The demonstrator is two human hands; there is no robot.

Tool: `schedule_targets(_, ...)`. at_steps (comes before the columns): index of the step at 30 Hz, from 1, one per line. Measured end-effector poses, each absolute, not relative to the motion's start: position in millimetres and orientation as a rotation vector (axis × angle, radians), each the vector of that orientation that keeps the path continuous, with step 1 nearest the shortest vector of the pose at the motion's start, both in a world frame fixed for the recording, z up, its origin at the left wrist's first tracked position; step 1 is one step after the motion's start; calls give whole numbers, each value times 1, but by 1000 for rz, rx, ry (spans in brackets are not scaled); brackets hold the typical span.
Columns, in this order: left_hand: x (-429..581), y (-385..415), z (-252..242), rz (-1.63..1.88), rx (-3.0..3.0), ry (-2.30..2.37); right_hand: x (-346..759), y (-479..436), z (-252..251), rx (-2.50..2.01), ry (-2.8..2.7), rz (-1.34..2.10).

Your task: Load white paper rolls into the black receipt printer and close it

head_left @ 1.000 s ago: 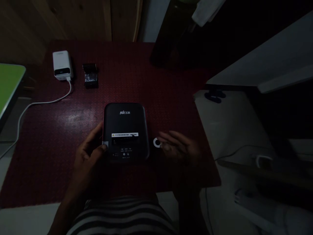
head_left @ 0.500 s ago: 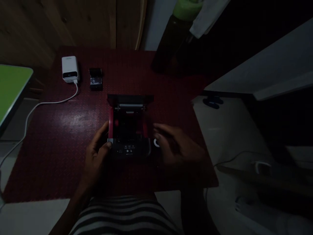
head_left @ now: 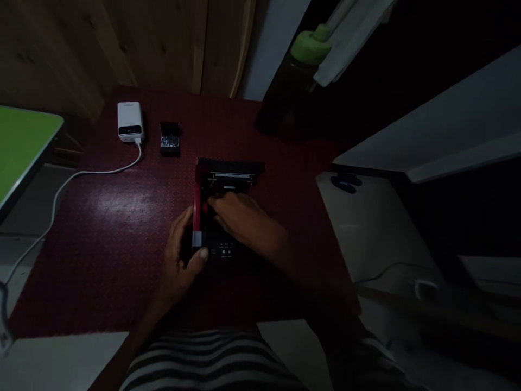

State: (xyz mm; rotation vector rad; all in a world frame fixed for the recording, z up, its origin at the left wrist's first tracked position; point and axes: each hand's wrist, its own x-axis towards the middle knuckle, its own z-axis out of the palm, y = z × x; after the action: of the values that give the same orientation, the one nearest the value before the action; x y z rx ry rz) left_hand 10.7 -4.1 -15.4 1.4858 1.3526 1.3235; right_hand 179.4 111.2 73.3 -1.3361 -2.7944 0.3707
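- Printer (head_left: 222, 217): small black label printer with red inner walls, standing near the middle of the dark red table mat (head_left: 106, 228). Its lid (head_left: 230, 165) is swung up and back, so the paper compartment lies exposed.
- Left hand (head_left: 183, 260): grasps the printer's left side, thumb on the front corner beside the grey latch tab, fingers wrapped round the outer wall. Judged function: bracing the body.
- Right hand (head_left: 244, 222): reaches into the open compartment, fingers curled downward over its left half. Whether they pinch anything cannot be told; the hand hides the bay.
- Step in hand, as judged: work inside the opened paper bay. The next move calls for a steady left-hand brace and care with the raised lid.
- Compartment contents: hidden by the right hand and deep shadow; no roll can be confirmed.
- Surroundings: white power bank (head_left: 130, 122) with white cable (head_left: 81, 176) at the mat's far left; small dark block (head_left: 170, 138) just beside it; green-capped bottle (head_left: 303, 60) beyond the mat.
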Motion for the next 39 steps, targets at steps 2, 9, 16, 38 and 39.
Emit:
schedule_targets(2,10,-4,-14,1325,1496,1355,184,105,82,-1323,-2758,387)
schedule_targets(9,11,-4,-15,1316,1504,1341,238,68,115,-1206,-2300,383)
schedule_targets(16,12,-6,-17,1296,1393,1399,302,107,36,-1441,-1419,537)
schedule_targets(38,10,-5,-22,1294,1420,1399,305,5,-23,-1571,-1515,894)
schedule_targets(39,10,-5,-23,1300,1429,1403,300,5,-28,-1565,-1511,864)
